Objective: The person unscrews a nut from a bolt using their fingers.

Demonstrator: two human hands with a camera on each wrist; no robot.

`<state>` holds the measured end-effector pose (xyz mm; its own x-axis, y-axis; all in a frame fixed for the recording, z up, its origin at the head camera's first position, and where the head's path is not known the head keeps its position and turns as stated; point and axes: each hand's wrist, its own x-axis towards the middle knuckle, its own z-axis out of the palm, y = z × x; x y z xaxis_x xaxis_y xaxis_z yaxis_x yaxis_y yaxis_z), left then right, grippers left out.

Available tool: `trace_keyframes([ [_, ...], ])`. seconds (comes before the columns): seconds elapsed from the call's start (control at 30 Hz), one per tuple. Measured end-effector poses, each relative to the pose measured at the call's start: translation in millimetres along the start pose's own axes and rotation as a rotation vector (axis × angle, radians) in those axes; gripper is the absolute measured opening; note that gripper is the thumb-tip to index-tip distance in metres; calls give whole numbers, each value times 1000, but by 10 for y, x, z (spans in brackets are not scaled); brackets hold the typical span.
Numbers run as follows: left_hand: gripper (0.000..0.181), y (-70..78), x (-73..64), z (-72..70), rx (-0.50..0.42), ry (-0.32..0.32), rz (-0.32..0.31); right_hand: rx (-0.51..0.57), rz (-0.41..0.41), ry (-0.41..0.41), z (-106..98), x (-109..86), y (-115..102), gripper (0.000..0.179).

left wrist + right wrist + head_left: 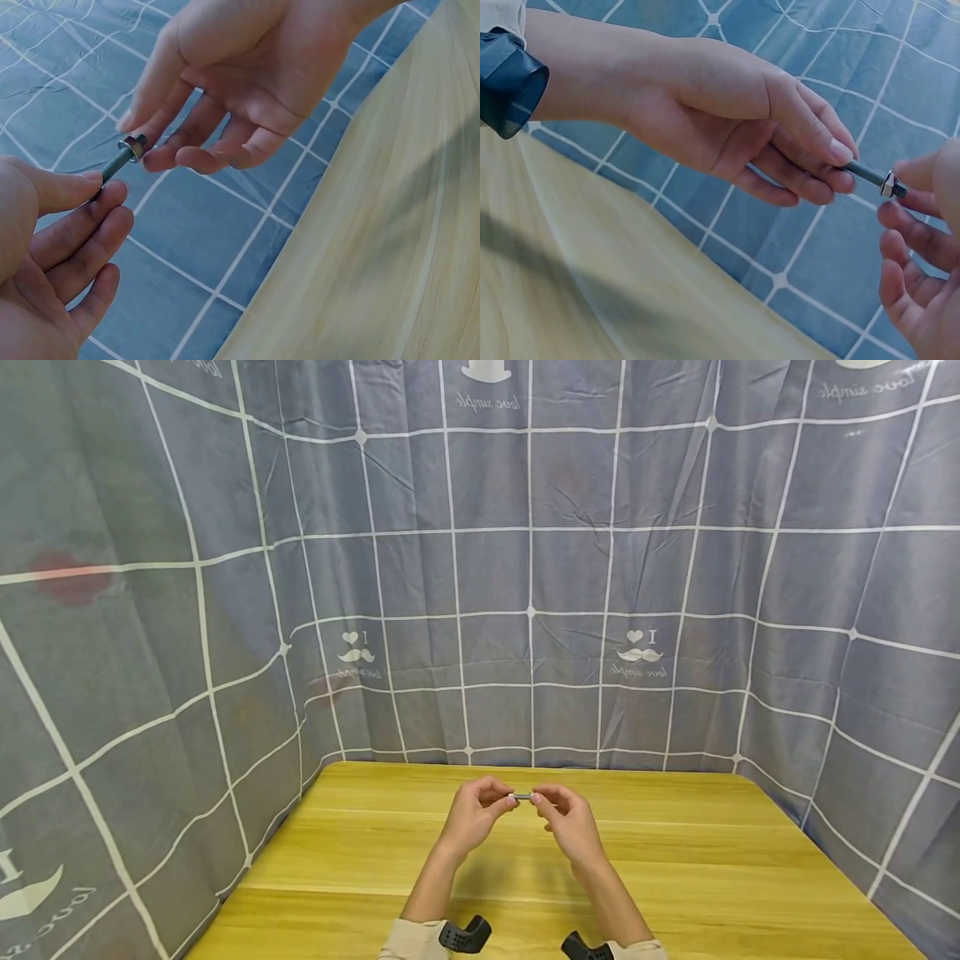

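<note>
In the left wrist view, my left hand (64, 247) pinches a threaded metal bolt (115, 164) between thumb and forefinger, hiding the end it grips. A small hex nut (131, 148) is threaded on near the bolt's other end, with a short bit of thread past it. My right hand (930, 247) has its thumb and forefinger on either side of the nut and bolt tip, and its other fingers are loosely bent. Both hands are held up over the far part of the table, with the bolt (522, 797) level between them in the head view.
A yellow wood-grain table (697, 860) lies beneath the hands. Grey-blue curtain (570, 568) with a white grid hangs behind and along both sides. Each forearm wears a light sleeve with a black wrist device (465, 935).
</note>
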<state>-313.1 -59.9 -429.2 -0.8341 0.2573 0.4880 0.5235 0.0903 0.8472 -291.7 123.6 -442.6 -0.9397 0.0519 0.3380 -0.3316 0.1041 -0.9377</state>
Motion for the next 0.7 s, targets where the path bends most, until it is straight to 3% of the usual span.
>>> trace_keyframes([
  [0.27,8,300,-89,-10,2,-10,4,2,-24,-5,-16,13,19,17],
  [0.7,9,308,-90,-23,-19,-22,5,3,-17,5,-33,16,18,16],
])
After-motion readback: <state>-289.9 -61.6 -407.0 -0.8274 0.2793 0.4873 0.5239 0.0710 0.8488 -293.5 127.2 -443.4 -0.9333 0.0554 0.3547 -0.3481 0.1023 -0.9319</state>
